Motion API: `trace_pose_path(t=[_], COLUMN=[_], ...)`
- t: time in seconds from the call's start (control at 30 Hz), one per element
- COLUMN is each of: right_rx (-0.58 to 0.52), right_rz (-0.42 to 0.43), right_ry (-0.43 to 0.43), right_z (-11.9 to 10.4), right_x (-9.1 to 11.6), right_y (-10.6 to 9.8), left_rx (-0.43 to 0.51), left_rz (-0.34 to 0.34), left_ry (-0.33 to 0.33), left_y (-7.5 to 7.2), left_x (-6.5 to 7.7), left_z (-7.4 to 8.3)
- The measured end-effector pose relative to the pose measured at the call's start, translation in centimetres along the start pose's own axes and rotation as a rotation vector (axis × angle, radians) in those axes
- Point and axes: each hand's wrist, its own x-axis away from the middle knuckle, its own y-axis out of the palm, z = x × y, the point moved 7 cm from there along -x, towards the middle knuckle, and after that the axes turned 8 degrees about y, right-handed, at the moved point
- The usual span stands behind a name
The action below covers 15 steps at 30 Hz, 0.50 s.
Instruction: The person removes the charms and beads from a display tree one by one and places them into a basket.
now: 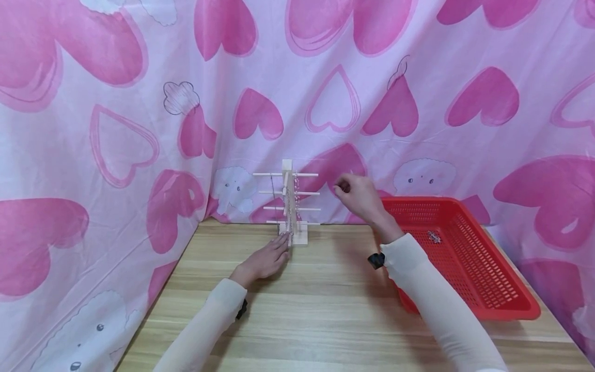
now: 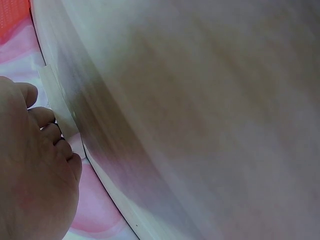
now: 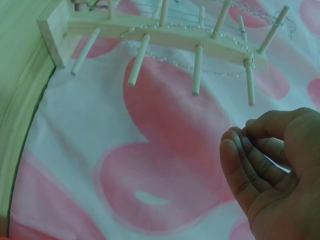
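A pale wooden stand with several thin pegs stands at the back of the table. A beaded necklace hangs along the pegs on its right side. On the left side hangs a thin dark chain, and more silvery chains hang at the front. My left hand lies with extended fingers against the stand's base; its fingertips are partly hidden. To the right of the pegs, apart from them, my right hand is raised. Its fingers are loosely bent, with nothing visible between them.
A red plastic basket stands on the table at the right, with a small silvery beaded heap inside. A pink heart-patterned cloth hangs behind and to the left. The wooden table stretches in front of the stand.
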Motion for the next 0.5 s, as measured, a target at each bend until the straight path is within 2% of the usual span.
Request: trace_pose_path(t=[0.27, 0.5], right_rx=[-0.036, -0.052], right_rz=[-0.029, -0.016], right_ry=[0.022, 0.003], right_z=[-1.3, -2.4], right_x=[-0.4, -0.9], right_y=[1.1, 1.7], left_rx=[-0.003, 0.001], left_rz=[-0.008, -0.012], left_ry=[-0.01, -0.016], left_y=[0.0, -0.1], left_x=[0.0, 0.1], left_z=[-0.1, 0.1])
